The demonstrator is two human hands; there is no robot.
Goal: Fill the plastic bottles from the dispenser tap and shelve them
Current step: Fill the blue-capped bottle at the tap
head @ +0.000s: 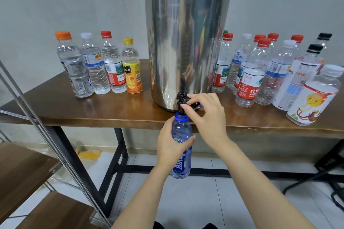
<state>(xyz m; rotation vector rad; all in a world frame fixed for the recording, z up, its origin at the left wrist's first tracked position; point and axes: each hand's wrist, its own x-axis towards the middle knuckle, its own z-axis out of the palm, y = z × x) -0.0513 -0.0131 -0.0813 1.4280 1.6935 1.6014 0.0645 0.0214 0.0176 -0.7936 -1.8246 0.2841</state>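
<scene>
Left hand wraps the blue bottle under the tap, hiding its label, while right hand pinches the lever, the dispenser top cut off.

We see a mirror-silver dispenser with a glossy black top band and a black tap. The blue bottle is translucent, with a brighter blue neck ring and white lettering. The tabletop is warm brown wood grain. Among the clear bottles we note an orange-capped bottle, a yellow-capped bottle with a yellow-orange label, and a red-capped bottle labelled red and white.
</scene>
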